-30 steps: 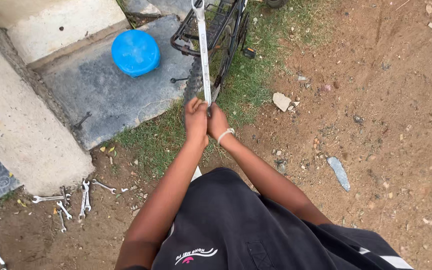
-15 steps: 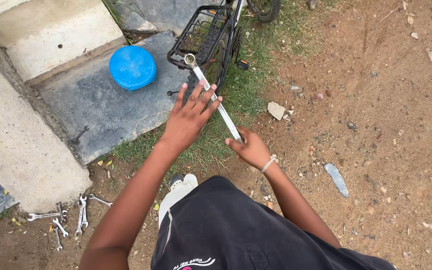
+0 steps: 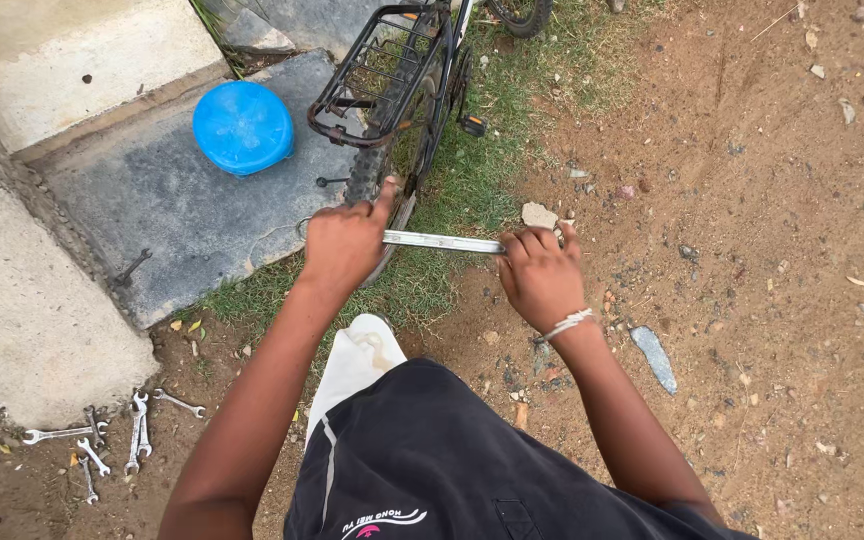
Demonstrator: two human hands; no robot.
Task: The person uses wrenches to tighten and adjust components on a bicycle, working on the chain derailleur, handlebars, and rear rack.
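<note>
long flat metal wrench [image 3: 442, 241], held level, both ends hidden: left hand [image 3: 345, 243] closed over one end beside the bicycle's knobby rear tyre [image 3: 364, 180], right hand [image 3: 540, 276] gripping the other. wire rear rack [image 3: 377, 75] is cut off at the top edge. round blue plastic lid [image 3: 243, 127] on the stone slab [image 3: 152, 200]; small spanners [image 3: 102, 440] on the dirt.

Soft, even daylight fills the scene (overcast, by the look), casting only faint shadows under the bicycle rack [image 3: 377, 75] at 12 o'clock. No glare shows. Focus is sharp throughout, with mild wide-angle bending toward the edges at 9 and 3 o'clock.
</note>
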